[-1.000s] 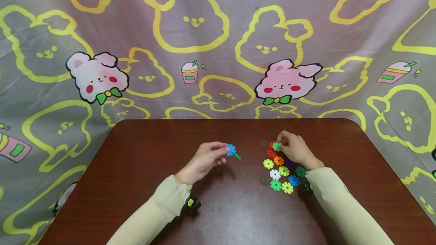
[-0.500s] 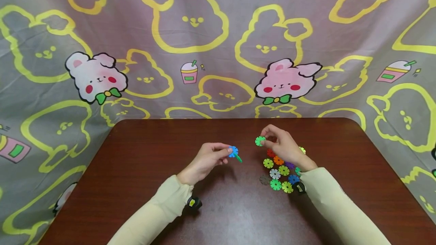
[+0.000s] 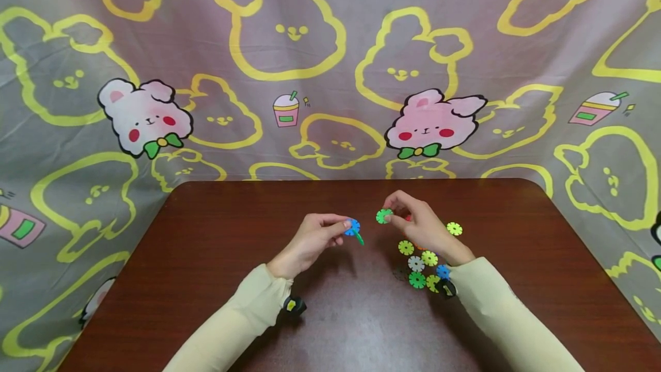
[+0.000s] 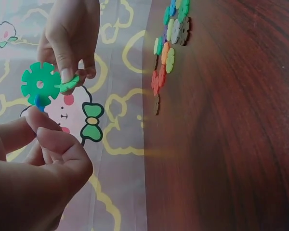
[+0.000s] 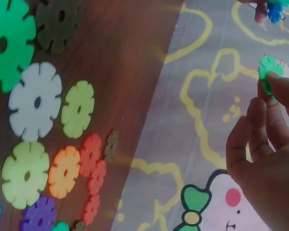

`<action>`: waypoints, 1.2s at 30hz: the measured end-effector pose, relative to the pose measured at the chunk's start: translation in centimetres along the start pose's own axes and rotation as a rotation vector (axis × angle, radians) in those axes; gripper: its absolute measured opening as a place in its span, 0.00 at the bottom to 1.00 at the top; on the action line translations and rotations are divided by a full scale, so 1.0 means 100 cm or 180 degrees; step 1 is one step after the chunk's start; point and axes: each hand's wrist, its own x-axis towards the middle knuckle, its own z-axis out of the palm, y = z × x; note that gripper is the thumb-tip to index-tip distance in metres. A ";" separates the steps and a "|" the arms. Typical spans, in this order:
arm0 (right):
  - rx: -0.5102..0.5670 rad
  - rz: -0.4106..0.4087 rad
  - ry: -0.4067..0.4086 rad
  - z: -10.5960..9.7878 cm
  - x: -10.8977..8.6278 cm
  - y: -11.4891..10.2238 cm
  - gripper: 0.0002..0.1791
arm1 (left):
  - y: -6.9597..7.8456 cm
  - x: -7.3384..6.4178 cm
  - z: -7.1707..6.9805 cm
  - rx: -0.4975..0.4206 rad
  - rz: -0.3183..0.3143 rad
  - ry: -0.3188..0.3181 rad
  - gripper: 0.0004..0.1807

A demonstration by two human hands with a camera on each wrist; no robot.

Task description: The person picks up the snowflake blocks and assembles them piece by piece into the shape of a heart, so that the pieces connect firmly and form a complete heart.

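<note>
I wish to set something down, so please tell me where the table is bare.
The table is bare left of the left hand, between left sleeve and discs, and right of the right sleeve. Crowded: beside the right hand, where discs cluster.

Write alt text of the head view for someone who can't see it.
A person's left hand pinches a blue disc joined to a dark green disc; their right hand pinches a light green disc. Other colorful discs lie on the table, before a cartoon-print cloth.

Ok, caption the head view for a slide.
Left hand holds blue disc joined to green disc; right hand pinches light-green disc.
</note>
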 end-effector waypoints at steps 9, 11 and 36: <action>0.0079 -0.0216 -0.0147 0.007 -0.003 -0.008 0.08 | 0.003 -0.001 0.005 -0.0004 0.0021 -0.0001 0.14; 0.0089 -0.0282 -0.0151 0.008 -0.003 -0.009 0.08 | 0.003 0.000 0.006 0.0018 0.0018 -0.0007 0.14; -0.0006 -0.0622 -0.0015 0.018 -0.005 -0.015 0.09 | 0.001 0.003 0.011 0.0149 -0.0034 0.0004 0.13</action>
